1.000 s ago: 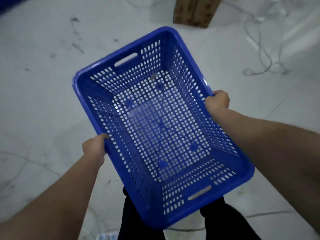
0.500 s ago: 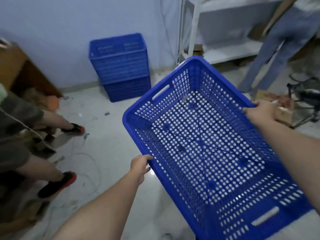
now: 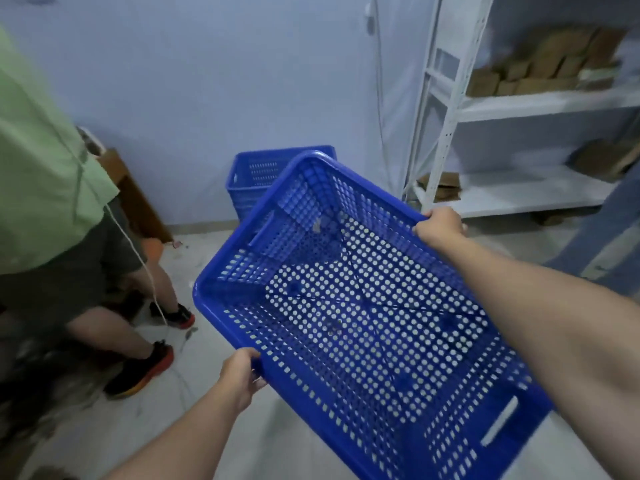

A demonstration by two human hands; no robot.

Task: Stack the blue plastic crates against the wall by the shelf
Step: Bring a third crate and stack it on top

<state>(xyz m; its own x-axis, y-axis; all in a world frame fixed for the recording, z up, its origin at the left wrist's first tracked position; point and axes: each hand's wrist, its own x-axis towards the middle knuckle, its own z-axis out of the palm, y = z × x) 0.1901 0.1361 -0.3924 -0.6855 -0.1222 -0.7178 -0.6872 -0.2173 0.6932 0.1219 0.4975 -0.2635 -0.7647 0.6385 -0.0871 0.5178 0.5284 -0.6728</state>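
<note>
I carry an empty blue perforated plastic crate [image 3: 360, 317] in front of me, tilted with its far end raised. My left hand [image 3: 240, 377] grips its left long rim, and my right hand [image 3: 439, 226] grips the right long rim. Behind the held crate, a stack of blue crates [image 3: 252, 181] stands on the floor against the pale wall, partly hidden by the raised end. The white metal shelf [image 3: 446, 109] stands just right of that stack.
A person in a green shirt, dark shorts and black-and-orange shoes [image 3: 140, 368] stands close on the left. A wooden piece of furniture [image 3: 135, 199] leans at the wall. Cardboard boxes [image 3: 540, 69] fill the shelf. Another person's jeans leg [image 3: 602, 230] is at right.
The view has come closer to the wall; the crate stack is now straight ahead and partly hidden behind the held crate. The person on the left now stands nearer. Both hands keep their grip.
</note>
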